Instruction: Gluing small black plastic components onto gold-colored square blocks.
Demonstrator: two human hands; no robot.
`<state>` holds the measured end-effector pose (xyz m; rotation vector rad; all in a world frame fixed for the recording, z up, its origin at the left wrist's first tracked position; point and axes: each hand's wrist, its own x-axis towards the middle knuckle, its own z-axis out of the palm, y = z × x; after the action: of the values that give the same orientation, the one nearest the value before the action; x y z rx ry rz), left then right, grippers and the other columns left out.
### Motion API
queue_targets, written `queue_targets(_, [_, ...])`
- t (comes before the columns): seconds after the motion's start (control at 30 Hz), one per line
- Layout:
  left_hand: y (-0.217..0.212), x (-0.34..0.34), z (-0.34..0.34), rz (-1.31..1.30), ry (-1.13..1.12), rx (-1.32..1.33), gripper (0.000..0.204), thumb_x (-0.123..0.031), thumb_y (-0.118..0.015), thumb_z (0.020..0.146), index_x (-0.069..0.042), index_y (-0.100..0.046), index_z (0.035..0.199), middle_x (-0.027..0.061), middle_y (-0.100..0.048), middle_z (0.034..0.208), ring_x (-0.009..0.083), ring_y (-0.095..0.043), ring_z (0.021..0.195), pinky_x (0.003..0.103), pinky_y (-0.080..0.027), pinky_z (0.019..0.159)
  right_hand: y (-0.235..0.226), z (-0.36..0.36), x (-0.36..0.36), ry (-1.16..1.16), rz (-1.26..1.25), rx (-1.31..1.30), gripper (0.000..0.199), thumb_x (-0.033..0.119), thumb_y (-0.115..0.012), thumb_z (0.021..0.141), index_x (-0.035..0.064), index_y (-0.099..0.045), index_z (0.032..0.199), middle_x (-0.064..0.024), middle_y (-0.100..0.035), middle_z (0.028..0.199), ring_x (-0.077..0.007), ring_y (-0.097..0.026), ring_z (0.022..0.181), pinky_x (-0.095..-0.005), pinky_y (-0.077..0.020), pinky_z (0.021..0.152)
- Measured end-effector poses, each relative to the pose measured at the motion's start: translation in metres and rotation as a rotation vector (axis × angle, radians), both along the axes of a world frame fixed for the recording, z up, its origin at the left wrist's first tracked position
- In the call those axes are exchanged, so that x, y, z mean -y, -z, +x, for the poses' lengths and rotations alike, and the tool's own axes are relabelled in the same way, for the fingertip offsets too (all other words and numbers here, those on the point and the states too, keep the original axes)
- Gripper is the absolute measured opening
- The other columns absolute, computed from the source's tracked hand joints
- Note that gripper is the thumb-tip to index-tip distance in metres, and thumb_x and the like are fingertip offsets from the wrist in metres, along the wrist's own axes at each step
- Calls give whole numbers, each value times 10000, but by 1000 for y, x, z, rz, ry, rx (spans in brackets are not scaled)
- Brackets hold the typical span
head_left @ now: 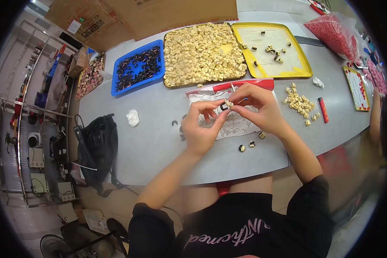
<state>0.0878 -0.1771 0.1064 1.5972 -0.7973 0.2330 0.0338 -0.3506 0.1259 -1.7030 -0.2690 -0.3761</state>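
Two bare hands meet fingertip to fingertip above the grey table (150, 150). One small black C-shaped piece (222, 106) sits pinched in the fingers of the left hand (201, 133); immediately to its right, one small cream-coloured block (229, 103) is gripped between the thumb and fingers of the right hand (264, 109). The pieces seem to touch, neither hand nearer; their long axes cannot be told. Beneath lies one white plastic sheet with red edging (241, 125). Counted elsewhere: three black-and-cream blocks (252, 144) near the table's front edge, one red stick (323, 110), two crumpled white tissues (133, 118), one blue plastic tray (117, 89) and two yellow trays (251, 36). The loose cream blocks (299, 102) at right are too many to count.
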Motion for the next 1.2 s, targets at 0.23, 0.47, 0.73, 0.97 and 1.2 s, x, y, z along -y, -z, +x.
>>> queue_targets(0.23, [3,1,2,-24,-8,5,301,-30,-753,716,-48,-528,914,71,-682,955,89,-538,630,211,-431,567,-5,-3,0,-43,-6,-53,187,-56,-615,805,-26,-585,987,-103,-573,987,-168,-585,935,-282,-549,787])
queue_targets(0.47, [2,-1,1,14,-1,13,304,8,-744,721,-33,-506,907,114,-668,948,61,-520,660,202,-427,600,-7,-2,0,-42,-37,-48,162,-52,-610,811,-25,-593,970,-106,-576,983,-170,-586,930,-280,-546,784])
queue_targets(0.73, [2,-1,0,-91,33,162,255,19,-749,688,-61,-544,819,95,-694,922,110,-547,618,217,-423,535,-7,-2,3,-170,283,-225,159,6,-657,802,-11,-607,951,-84,-571,974,-157,-576,917,-280,-505,797])
queue_targets(0.97, [-2,-3,-4,-103,77,177,244,46,-741,685,-62,-562,812,102,-691,907,129,-571,657,227,-438,540,-8,-6,-1,-347,345,-391,185,115,-634,848,-9,-609,984,-75,-548,1017,-151,-550,953,-285,-457,852])
queue_targets(1.2, [-4,-2,-6,-133,109,234,274,62,-763,655,-54,-584,828,95,-681,869,155,-590,673,250,-475,575,-7,-5,0,-432,418,-446,307,247,-689,806,-3,-600,960,-69,-531,1013,-149,-526,952,-274,-427,842])
